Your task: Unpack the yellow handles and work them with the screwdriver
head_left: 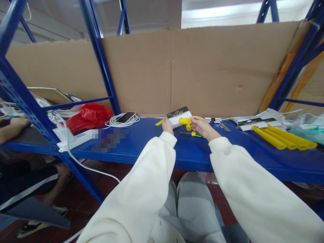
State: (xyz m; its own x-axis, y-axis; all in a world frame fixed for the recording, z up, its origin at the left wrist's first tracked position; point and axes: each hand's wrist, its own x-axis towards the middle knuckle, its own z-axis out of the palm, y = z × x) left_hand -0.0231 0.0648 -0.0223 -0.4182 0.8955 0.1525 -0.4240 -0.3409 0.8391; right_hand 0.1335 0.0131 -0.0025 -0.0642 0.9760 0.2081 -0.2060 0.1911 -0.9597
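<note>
Head camera: what is the right hand [201, 127] doing?

It is closed at the fingertips, pinching the right end of a short yellow cylinder [184, 121]. That piece sits between the two hands, in front of a black-and-white printed card [177, 114].

And the left hand [167, 126]?

Closed around the lower left part of that card, which leans at a slant. A thin yellow strip [159, 123] pokes out to the left of the fist; I can't tell what it joins.

What lies right under the hands?

A small yellow part [188, 128] shows just below the cylinder; whether the right hand touches it, I can't tell. Nearer the person, a screwdriver [197, 134] with a yellow and green handle lies on the blue shelf [149, 143].

Further out to the right?

A flat metal strip [225, 127] first, then a row of long yellow tubes [283, 138] side by side, with more printed cards [250, 124] behind them.

To the left?

A coil of white cable [113, 120] with a phone [127, 116] resting on it, then a red bag [89, 117]. Past the blue upright [102, 60], another person's hand [16, 125] shows at the edge. Brown cardboard [210, 72] stands along the back.
</note>
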